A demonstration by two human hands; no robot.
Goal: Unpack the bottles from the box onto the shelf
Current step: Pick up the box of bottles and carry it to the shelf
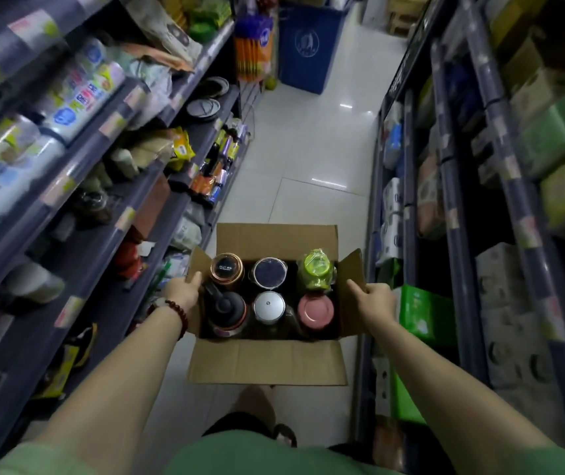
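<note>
Cardboard box (267, 363) at centre frame, flaps open, held between both hands above a white tiled floor (311, 149). Six bottles stand upright inside, two rows of three, caps facing the camera, so each long axis runs straight down into the box.

Upper row, left to right: copper-rimmed black-lid bottle (227, 267), dark blue-lid bottle (268, 272), lime-green bottle (316, 269) in clear wrap. Lower row: black handled-lid bottle (225, 307), silver-lid bottle (269, 303), pink-lid bottle (315, 308).

Left hand (182, 292) grips the left side flap, thumb lying over its edge; beaded bracelet (178, 313) on that wrist. Right hand (375, 301) holds the right side flap, index finger stretched along it, the other fingers curled behind.

Neither hand touches a bottle. Both are busy with the box, so none can be lifted until the box is set down or one hand comes free.

Key relation: the shelving (96, 214) at frame left is stocked with what look like drinkware items, and lies on the left hand's side. The copper-rimmed and black handled-lid bottles sit just beside that hand. Probable first pick: left hand, straight upward pull by the cap.
</note>
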